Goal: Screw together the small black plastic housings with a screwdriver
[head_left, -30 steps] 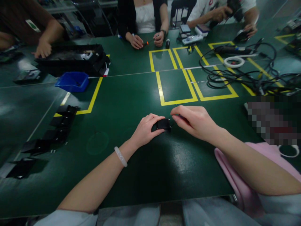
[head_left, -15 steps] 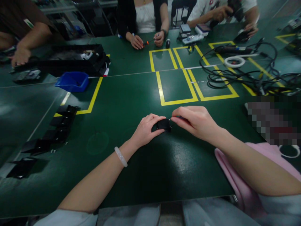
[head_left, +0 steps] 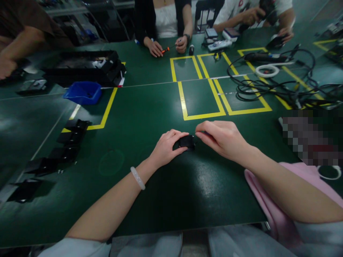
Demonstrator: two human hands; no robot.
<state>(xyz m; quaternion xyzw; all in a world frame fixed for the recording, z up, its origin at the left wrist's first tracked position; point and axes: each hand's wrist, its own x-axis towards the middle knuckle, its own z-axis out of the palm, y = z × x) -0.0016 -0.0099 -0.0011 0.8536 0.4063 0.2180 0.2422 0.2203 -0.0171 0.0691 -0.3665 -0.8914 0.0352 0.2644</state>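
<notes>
Between the thumb and fingers of my left hand [head_left: 169, 146] is a small black plastic part [head_left: 187, 141], held low over the green table [head_left: 166, 200]. Small pins or screws show at its right end. My right hand [head_left: 223, 137] is beside that end, thumb and forefinger pinched together just short of the part. Whatever the pinch holds, if anything, is too small to make out. To the left, a slanting row of similar black parts [head_left: 64, 153] lies on the table, with a few tiny light pieces [head_left: 60, 171] next to it.
A blue bin [head_left: 83, 92] stands before black trays [head_left: 85, 67]. Yellow tape [head_left: 205, 116] marks rectangles. Black cables [head_left: 252, 89] and a white ring [head_left: 267, 70] lie right. Pink cloth [head_left: 284, 192] covers the near right edge. Across the table, a person's hands [head_left: 157, 49] hold an orange-tipped tool.
My left hand and the black part stay in place. My right fingertips have shifted very slightly away from the part. At far left, a co-worker's arm has moved left.
</notes>
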